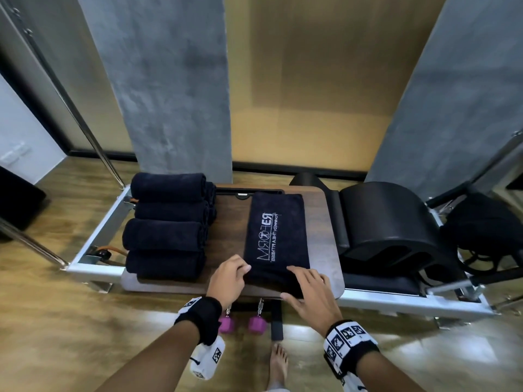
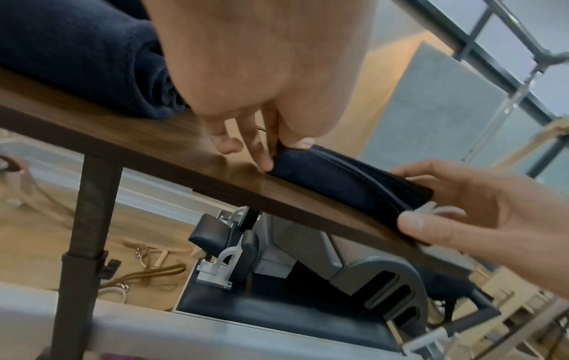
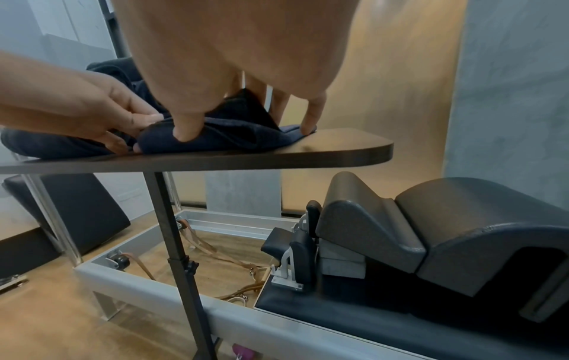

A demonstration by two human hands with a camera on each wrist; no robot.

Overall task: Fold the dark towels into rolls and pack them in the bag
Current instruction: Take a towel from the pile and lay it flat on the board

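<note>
Two hands on one flat dark towel (image 1: 276, 236), near edge of the table (image 1: 325, 250).

My left hand (image 1: 227, 281) pinches the towel's near left corner between thumb and fingers; my right hand (image 1: 311, 292) presses its near right corner, fingertips (image 3: 188, 131) bent onto the bunched cloth. Towel lies lengthwise mid-table, white lettering up. Four rolled towels (image 1: 165, 224) stacked along the table's left side. Black padded arc (image 1: 387, 222) just right of the table; pink dumbbells (image 1: 256, 323) on the floor under its near edge.
</note>
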